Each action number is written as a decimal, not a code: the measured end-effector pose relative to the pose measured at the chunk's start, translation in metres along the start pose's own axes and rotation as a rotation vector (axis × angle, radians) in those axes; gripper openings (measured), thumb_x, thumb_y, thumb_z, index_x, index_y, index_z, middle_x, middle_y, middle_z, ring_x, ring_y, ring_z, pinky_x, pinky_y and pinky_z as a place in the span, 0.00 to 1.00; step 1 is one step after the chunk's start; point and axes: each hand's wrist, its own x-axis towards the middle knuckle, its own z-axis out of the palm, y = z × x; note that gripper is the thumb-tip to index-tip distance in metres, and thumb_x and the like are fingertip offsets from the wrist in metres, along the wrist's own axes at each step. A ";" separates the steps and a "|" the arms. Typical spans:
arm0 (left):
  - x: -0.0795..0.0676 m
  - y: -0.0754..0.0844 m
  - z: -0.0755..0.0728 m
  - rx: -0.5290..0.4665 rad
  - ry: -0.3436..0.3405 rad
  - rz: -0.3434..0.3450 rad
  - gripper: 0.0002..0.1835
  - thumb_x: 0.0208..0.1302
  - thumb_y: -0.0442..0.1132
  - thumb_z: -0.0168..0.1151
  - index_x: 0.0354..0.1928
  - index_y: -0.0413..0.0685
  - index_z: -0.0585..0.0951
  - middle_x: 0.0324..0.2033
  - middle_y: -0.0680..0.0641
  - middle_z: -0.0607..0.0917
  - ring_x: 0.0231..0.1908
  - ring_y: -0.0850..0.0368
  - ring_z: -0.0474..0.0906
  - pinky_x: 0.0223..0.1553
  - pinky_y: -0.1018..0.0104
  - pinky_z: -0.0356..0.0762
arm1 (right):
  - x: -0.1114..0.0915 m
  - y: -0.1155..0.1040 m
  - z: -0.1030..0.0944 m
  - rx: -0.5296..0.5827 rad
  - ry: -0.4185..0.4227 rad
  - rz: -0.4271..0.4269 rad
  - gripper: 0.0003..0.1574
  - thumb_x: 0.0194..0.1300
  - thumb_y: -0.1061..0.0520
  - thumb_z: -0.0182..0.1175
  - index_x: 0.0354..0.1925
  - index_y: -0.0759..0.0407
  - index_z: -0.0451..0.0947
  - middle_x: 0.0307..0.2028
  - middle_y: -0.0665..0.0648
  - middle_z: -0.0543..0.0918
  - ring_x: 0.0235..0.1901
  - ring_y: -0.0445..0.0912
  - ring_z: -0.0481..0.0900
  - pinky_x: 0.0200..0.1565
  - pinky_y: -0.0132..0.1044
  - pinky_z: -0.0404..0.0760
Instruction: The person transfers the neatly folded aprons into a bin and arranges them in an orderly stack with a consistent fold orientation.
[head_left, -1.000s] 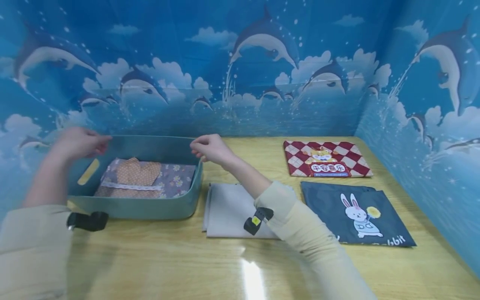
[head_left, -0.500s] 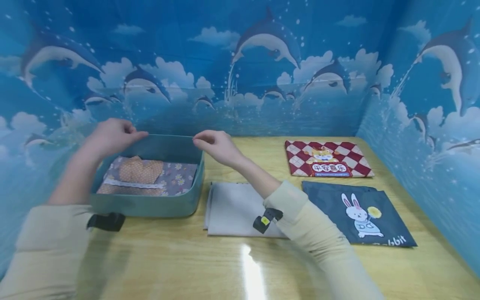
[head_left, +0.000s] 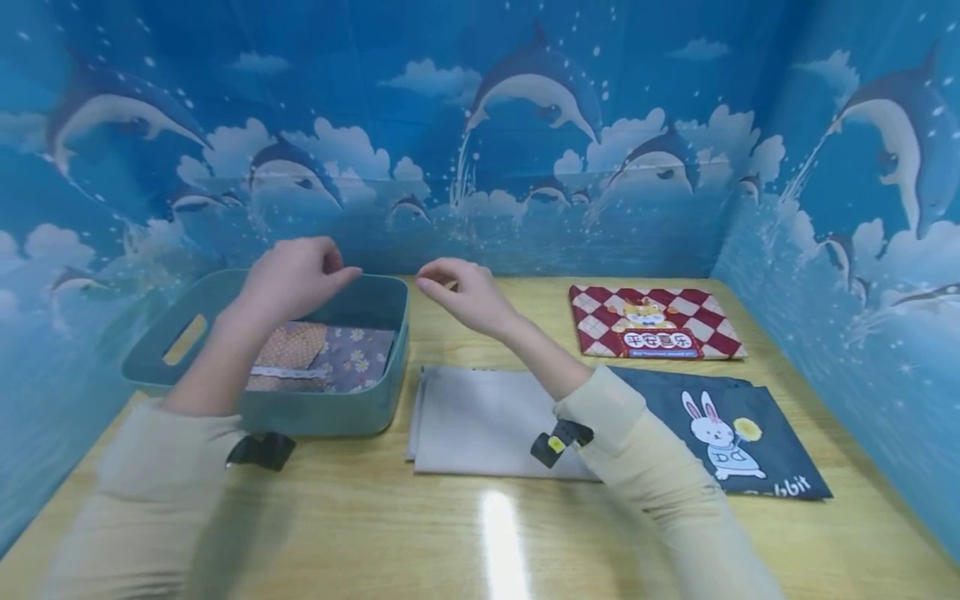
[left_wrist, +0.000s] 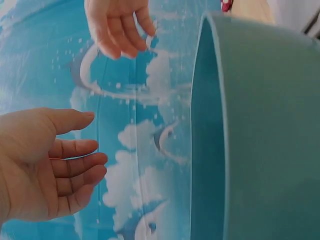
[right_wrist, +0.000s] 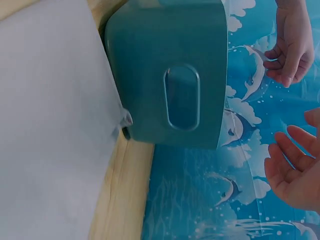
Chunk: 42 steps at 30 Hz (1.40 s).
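My left hand hovers over the green plastic basket, its fingers loosely curled around nothing. Just past the basket's right end, my right hand is raised with bent, relaxed fingers, also holding nothing. Inside the basket lies a folded grey floral cloth with a dotted heart patch and a strip of white lace; my left forearm hides its left part. In the left wrist view a gap separates the left hand from the basket wall. The right wrist view has the right hand apart from the basket's handle end.
To the basket's right lies a folded light grey cloth, partly under my right forearm in view. Farther right are a dark folded piece with a rabbit print and a red checkered folded piece. A dolphin-print backdrop borders the wooden table.
My left hand has moved right, from the basket's left side to over its right half. The right hand has left the basket's right corner and shifted slightly right.
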 end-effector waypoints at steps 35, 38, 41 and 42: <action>-0.006 0.114 0.059 0.096 0.086 0.293 0.15 0.61 0.44 0.62 0.45 0.41 0.79 0.36 0.45 0.81 0.33 0.52 0.77 0.31 0.62 0.78 | -0.070 0.028 -0.070 -0.293 -0.001 0.125 0.25 0.68 0.49 0.54 0.58 0.60 0.72 0.53 0.59 0.76 0.53 0.51 0.70 0.52 0.50 0.72; -0.009 0.117 0.066 0.104 0.112 0.331 0.14 0.60 0.43 0.63 0.44 0.41 0.80 0.37 0.45 0.82 0.34 0.52 0.78 0.32 0.61 0.78 | -0.078 0.033 -0.074 -0.332 0.005 0.112 0.24 0.67 0.50 0.54 0.57 0.61 0.72 0.53 0.60 0.76 0.53 0.53 0.71 0.52 0.51 0.72; -0.013 0.119 0.075 0.097 0.140 0.381 0.14 0.59 0.41 0.64 0.43 0.40 0.80 0.37 0.44 0.82 0.37 0.51 0.77 0.35 0.61 0.78 | -0.085 0.037 -0.076 -0.362 -0.006 0.112 0.24 0.67 0.51 0.55 0.56 0.63 0.72 0.53 0.61 0.76 0.53 0.54 0.72 0.53 0.52 0.72; -0.014 0.119 0.079 0.093 0.147 0.397 0.14 0.58 0.40 0.65 0.43 0.40 0.80 0.37 0.44 0.82 0.38 0.50 0.77 0.36 0.61 0.78 | -0.088 0.039 -0.076 -0.369 -0.014 0.116 0.24 0.67 0.51 0.55 0.56 0.63 0.72 0.53 0.62 0.76 0.53 0.55 0.72 0.53 0.52 0.72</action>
